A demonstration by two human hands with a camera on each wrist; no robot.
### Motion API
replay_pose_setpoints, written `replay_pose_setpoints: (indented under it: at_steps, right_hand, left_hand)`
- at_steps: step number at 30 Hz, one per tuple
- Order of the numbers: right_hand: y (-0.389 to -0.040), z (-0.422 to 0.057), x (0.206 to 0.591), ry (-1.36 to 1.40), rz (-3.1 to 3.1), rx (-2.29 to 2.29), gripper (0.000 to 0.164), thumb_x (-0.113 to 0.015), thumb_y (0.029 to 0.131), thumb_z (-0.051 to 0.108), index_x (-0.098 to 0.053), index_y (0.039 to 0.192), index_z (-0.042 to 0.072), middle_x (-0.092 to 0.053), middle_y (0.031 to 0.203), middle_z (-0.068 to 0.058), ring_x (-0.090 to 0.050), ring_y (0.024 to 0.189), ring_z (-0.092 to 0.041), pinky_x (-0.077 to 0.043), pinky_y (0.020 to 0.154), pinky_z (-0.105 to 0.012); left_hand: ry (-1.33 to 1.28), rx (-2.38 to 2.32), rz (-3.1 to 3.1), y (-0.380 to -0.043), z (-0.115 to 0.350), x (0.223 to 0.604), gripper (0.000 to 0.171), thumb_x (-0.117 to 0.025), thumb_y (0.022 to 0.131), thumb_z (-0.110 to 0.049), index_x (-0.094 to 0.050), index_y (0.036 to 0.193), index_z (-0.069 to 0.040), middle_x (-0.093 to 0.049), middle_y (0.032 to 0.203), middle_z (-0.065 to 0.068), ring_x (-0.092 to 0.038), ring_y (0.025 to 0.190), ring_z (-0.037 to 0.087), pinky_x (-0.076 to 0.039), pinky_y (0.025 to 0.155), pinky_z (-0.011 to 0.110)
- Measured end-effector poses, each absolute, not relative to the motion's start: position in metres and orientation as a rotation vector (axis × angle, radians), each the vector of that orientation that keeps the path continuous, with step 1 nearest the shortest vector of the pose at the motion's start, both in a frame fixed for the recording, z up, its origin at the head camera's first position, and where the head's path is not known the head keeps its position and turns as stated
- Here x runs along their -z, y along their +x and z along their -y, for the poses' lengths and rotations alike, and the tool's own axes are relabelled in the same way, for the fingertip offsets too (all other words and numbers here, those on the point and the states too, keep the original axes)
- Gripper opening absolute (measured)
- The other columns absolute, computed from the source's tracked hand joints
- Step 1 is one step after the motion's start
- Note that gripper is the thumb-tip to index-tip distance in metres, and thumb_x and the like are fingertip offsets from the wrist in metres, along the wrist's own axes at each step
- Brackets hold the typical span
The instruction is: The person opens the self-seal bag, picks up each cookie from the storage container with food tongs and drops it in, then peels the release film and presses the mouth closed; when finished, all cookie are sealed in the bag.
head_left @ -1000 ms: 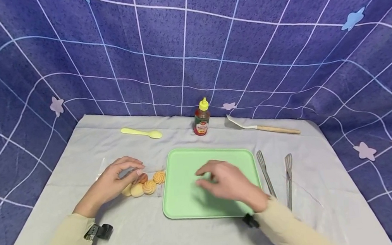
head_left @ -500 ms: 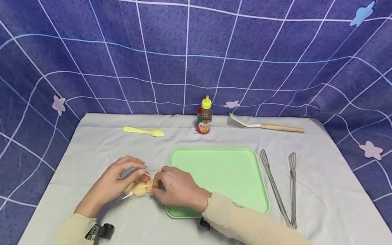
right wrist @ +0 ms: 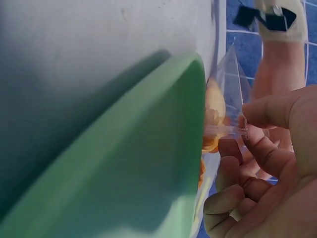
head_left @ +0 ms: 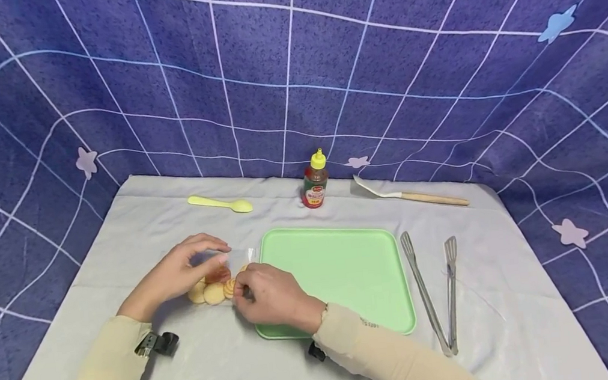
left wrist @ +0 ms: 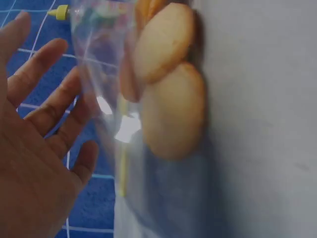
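Observation:
A clear plastic bag [head_left: 240,256] of cookies [head_left: 214,294] lies on the table beside the left rim of a light green tray [head_left: 343,271]. Some cookies are round and pale, others swirled and golden. My right hand [head_left: 272,295] pinches the bag's clear edge between thumb and index finger, as the right wrist view shows; the other fingers curl below. My left hand [head_left: 178,273] is over the bag's far-left side, covering part of it. In the left wrist view, its fingers [left wrist: 54,106] are spread loosely alongside the plastic, with the pale cookies [left wrist: 173,116] behind the film.
Behind the tray stands a sauce bottle [head_left: 315,183] with a yellow nozzle cap. A yellow spoon [head_left: 221,204] lies back left, a wooden-handled spatula [head_left: 413,195] back right. Metal tongs [head_left: 451,298] lie spread right of the tray. A blue cloth [head_left: 293,64] hangs behind.
My right hand has moved left from over the tray to the bag and taken its edge in a pinch. My left hand has stayed nearly in place.

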State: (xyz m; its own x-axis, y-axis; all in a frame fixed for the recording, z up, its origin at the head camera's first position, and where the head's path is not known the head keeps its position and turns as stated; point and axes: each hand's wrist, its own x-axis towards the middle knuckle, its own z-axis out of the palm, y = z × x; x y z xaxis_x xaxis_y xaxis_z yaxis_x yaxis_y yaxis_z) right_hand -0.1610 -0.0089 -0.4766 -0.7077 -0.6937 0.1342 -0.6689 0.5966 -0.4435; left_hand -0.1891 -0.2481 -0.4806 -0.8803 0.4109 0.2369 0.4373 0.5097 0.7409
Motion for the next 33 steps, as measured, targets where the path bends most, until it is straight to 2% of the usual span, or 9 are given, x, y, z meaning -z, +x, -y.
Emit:
replay_pose_setpoints:
  at_steps: [4,7,11,14,21,25,28,33]
  right_hand:
    - [-0.156,0.009,0.479,-1.228,-2.773,0.748,0.009,-0.070,0.091,0.024,-0.066,0.084,0.026,-0.052,0.080,0.018,-0.046,0.071,0.001,-0.039,0.054,-0.013]
    - [-0.152,0.009,0.479,-1.287,-2.789,0.745,0.009,-0.070,0.092,0.025,-0.065,0.085,0.026,-0.053,0.081,0.016,-0.045,0.071,0.001,-0.038,0.053,-0.012]
    - [-0.148,0.010,0.479,-1.341,-2.813,0.699,0.010,-0.070,0.092,0.025,-0.063,0.084,0.027,-0.050,0.081,0.016,-0.043,0.070,0.002,-0.036,0.049,-0.013]
    - [-0.145,0.010,0.479,-1.339,-2.828,0.658,0.012,-0.070,0.092,0.026,-0.061,0.083,0.028,-0.046,0.079,0.017,-0.043,0.071,0.001,-0.035,0.047,-0.014]
    - [-0.140,0.011,0.477,-1.326,-2.829,0.593,0.015,-0.069,0.091,0.027,-0.060,0.080,0.030,-0.044,0.078,0.018,-0.047,0.075,0.001,-0.035,0.046,-0.015]
    - [-0.140,0.011,0.475,-1.332,-2.839,0.587,0.015,-0.069,0.092,0.027,-0.060,0.080,0.031,-0.044,0.078,0.017,-0.046,0.075,0.001,-0.035,0.045,-0.015]
    - [-0.140,0.012,0.474,-1.345,-2.844,0.595,0.015,-0.069,0.092,0.027,-0.061,0.081,0.031,-0.044,0.078,0.017,-0.045,0.074,0.002,-0.035,0.046,-0.015]
    - [-0.141,0.013,0.469,-1.382,-2.860,0.634,0.014,-0.068,0.093,0.027,-0.061,0.082,0.030,-0.044,0.080,0.017,-0.043,0.072,0.002,-0.034,0.046,-0.014]
  left_hand:
    - [-0.721,1.237,2.851,-0.209,0.242,0.471,0.022,-0.065,0.102,-0.027,-0.075,0.116,-0.013,-0.066,0.115,-0.003,-0.059,0.113,0.021,-0.044,0.100,0.047]
    - [-0.738,1.117,2.964,-0.223,0.235,0.465,0.025,-0.064,0.103,-0.025,-0.075,0.116,-0.007,-0.068,0.109,0.000,-0.061,0.103,0.021,-0.048,0.093,0.048]
    - [-0.813,0.978,3.102,-0.237,0.225,0.460,0.021,-0.065,0.102,-0.019,-0.076,0.115,-0.006,-0.068,0.104,0.000,-0.062,0.097,0.019,-0.050,0.088,0.046]
    - [-0.847,0.900,3.179,-0.243,0.217,0.459,0.019,-0.064,0.102,-0.018,-0.077,0.114,-0.010,-0.067,0.104,-0.002,-0.061,0.098,0.018,-0.049,0.089,0.047]
    - [-0.896,0.742,3.232,-0.246,0.207,0.460,0.012,-0.071,0.097,-0.019,-0.079,0.105,-0.017,-0.070,0.098,-0.011,-0.061,0.097,0.018,-0.039,0.095,0.060]
    - [-0.941,0.719,3.219,-0.245,0.205,0.462,0.006,-0.073,0.095,-0.020,-0.079,0.094,-0.021,-0.067,0.090,-0.014,-0.057,0.089,0.015,-0.040,0.090,0.057]
    - [-0.963,0.725,3.202,-0.244,0.206,0.465,0.008,-0.072,0.096,-0.022,-0.076,0.088,-0.023,-0.063,0.085,-0.015,-0.053,0.085,0.014,-0.039,0.087,0.055]
    - [-0.935,0.846,3.157,-0.242,0.215,0.464,0.012,-0.068,0.100,-0.021,-0.074,0.090,-0.023,-0.061,0.085,-0.011,-0.053,0.082,0.014,-0.038,0.087,0.051]
